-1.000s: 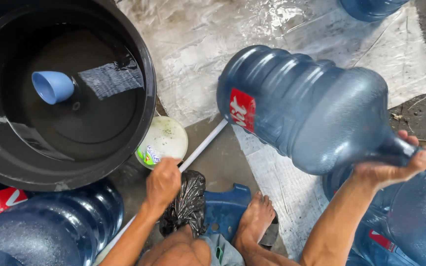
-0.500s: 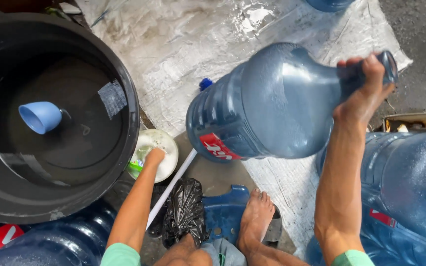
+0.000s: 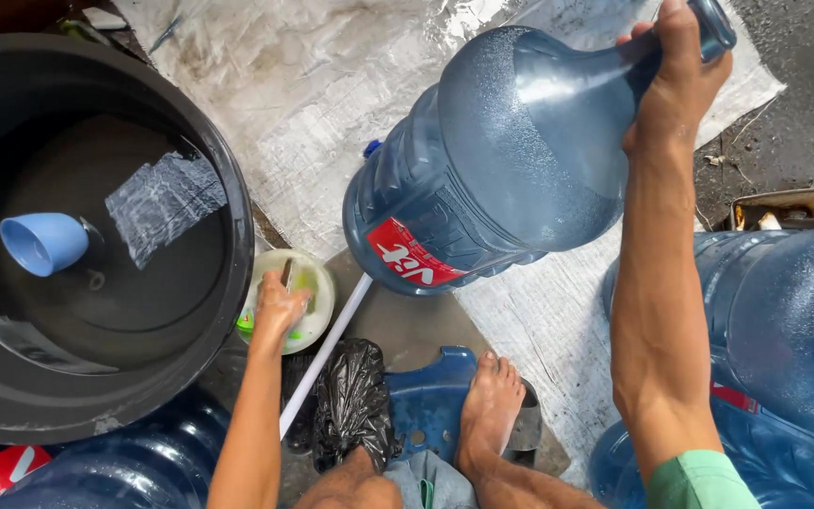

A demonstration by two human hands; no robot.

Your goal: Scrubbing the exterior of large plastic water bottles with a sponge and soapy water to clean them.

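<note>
Blue translucent plastic, a large water jug [image 3: 492, 179] hangs tilted, its base low toward seven o'clock, because the right hand [image 3: 675, 80] wraps its grip tight round the neck at one o'clock. The left hand [image 3: 278, 306] reaches into a small pale green round bowl [image 3: 317, 283], fingers curled on something unclear, just beside the black round water tub [image 3: 228, 188] at nine o'clock.

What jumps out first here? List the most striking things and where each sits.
The big blue water jug dominates the upper middle, tilted, held by its neck in the right hand. At left, a large black tub holds water with a small blue cup floating in it. Beside the tub's rim, the left hand reaches into a small pale bowl.
</note>
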